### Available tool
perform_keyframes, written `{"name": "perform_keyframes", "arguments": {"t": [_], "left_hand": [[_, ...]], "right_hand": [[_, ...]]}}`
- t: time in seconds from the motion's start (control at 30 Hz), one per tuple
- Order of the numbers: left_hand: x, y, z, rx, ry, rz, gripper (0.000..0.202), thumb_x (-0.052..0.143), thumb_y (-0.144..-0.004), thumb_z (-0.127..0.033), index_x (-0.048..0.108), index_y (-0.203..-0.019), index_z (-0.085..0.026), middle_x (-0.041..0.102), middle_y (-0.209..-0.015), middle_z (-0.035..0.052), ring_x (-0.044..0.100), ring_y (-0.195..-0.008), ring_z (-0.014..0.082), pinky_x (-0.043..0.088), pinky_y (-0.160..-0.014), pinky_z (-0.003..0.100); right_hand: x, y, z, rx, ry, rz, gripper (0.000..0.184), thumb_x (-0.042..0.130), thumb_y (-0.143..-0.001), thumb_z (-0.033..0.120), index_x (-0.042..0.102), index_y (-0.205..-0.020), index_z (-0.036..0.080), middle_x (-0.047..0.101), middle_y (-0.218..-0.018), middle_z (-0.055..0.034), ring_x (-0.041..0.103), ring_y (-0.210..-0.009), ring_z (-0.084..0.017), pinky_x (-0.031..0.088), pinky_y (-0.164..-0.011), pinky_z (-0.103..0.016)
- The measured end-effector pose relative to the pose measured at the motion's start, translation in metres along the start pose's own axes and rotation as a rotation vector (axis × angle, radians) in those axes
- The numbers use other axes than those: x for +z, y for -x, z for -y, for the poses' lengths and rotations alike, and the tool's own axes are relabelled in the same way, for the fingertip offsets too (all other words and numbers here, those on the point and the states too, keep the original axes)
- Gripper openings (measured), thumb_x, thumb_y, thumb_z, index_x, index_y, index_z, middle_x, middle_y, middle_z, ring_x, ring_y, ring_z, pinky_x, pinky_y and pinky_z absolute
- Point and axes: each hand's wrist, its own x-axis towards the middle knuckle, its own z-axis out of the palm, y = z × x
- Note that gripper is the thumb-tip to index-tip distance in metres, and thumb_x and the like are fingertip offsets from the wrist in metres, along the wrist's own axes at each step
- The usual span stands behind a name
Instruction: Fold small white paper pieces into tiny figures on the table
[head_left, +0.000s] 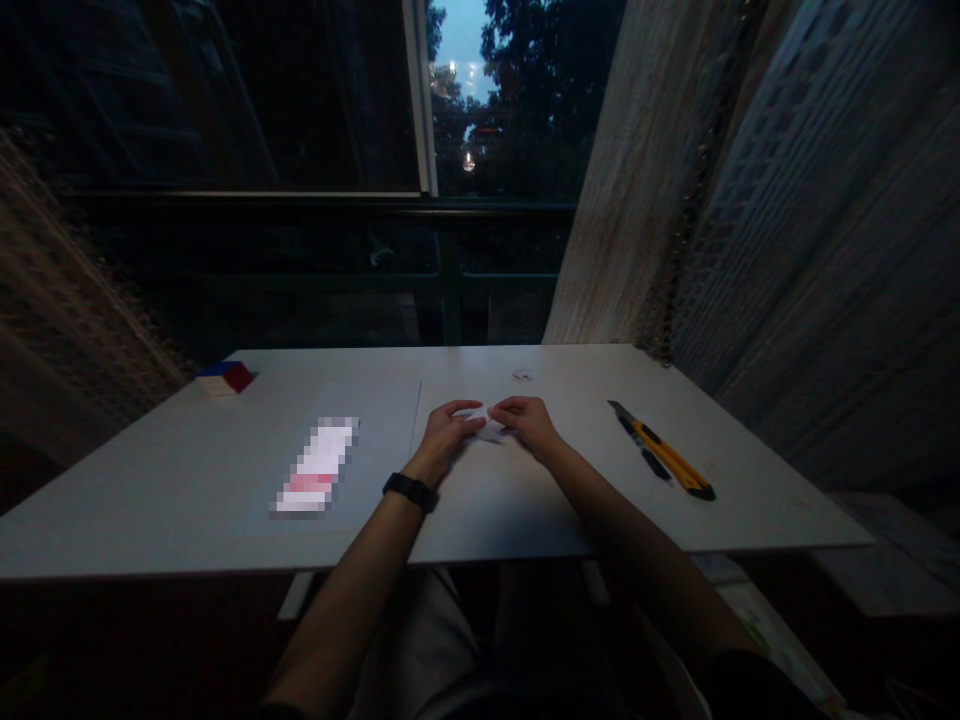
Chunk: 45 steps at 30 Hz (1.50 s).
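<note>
Both hands meet over the middle of the white table [517, 510], around a small piece of white paper [491, 434]. My left hand [450, 428], with a black band on its wrist, has its thumb and fingers closed on the paper's left side. From the other side my right hand [526, 420] pinches the paper between thumb and fingertips. The fingers partly cover the paper, so its exact shape cannot be made out.
A yellow-and-black utility knife [673, 458] lies at the right beside a slim dark cutter [643, 447]. On the left are a large white sheet [394, 425], a blurred bright rectangle [315, 465] and a coloured cube [225, 378]. A small round item [523, 375] lies behind my hands.
</note>
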Motion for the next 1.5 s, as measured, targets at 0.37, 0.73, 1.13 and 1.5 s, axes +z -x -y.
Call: {"name": "perform_keyframes", "arguments": {"t": [0.37, 0.73, 1.13, 1.5], "left_hand": [[0.002, 0.0025, -0.0024, -0.004, -0.021, -0.013, 0.048, 0.077, -0.051, -0.017, 0.063, -0.097, -0.008, 0.068, -0.07, 0.0072, 0.061, -0.06, 0.0134, 0.047, -0.062, 0.025], [0.0026, 0.004, -0.0019, 0.027, -0.062, -0.026, 0.048, 0.079, -0.049, -0.02, 0.066, -0.094, -0.009, 0.069, -0.079, 0.009, 0.062, -0.065, 0.0151, 0.046, -0.065, 0.027], [0.0024, 0.0031, -0.0024, 0.063, -0.094, -0.019, 0.053, 0.081, -0.047, -0.025, 0.066, -0.095, -0.008, 0.069, -0.085, 0.0119, 0.063, -0.071, 0.0176, 0.046, -0.069, 0.029], [0.0032, 0.0021, -0.0023, 0.206, -0.222, -0.065, 0.045, 0.077, -0.053, -0.027, 0.068, -0.094, -0.012, 0.068, -0.087, 0.0107, 0.062, -0.08, 0.0195, 0.045, -0.075, 0.03]], "right_hand": [[0.0036, 0.0026, 0.001, 0.006, -0.009, -0.027, 0.035, 0.076, -0.045, 0.041, 0.06, -0.06, 0.014, 0.059, -0.054, 0.0009, 0.052, -0.05, -0.01, 0.043, -0.05, -0.026], [0.0079, 0.004, -0.0024, -0.068, 0.027, -0.095, 0.033, 0.074, -0.048, 0.041, 0.059, -0.062, 0.016, 0.062, -0.058, -0.0006, 0.054, -0.054, -0.012, 0.042, -0.055, -0.026], [0.0096, 0.0027, -0.0032, -0.107, 0.026, -0.103, 0.038, 0.074, -0.051, 0.042, 0.064, -0.075, 0.015, 0.065, -0.061, -0.0024, 0.057, -0.057, -0.014, 0.045, -0.058, -0.027], [0.0077, 0.0019, -0.0035, -0.209, 0.195, -0.149, 0.028, 0.069, -0.059, 0.043, 0.069, -0.065, 0.016, 0.068, -0.065, -0.0063, 0.06, -0.063, -0.019, 0.045, -0.06, -0.029]]}}
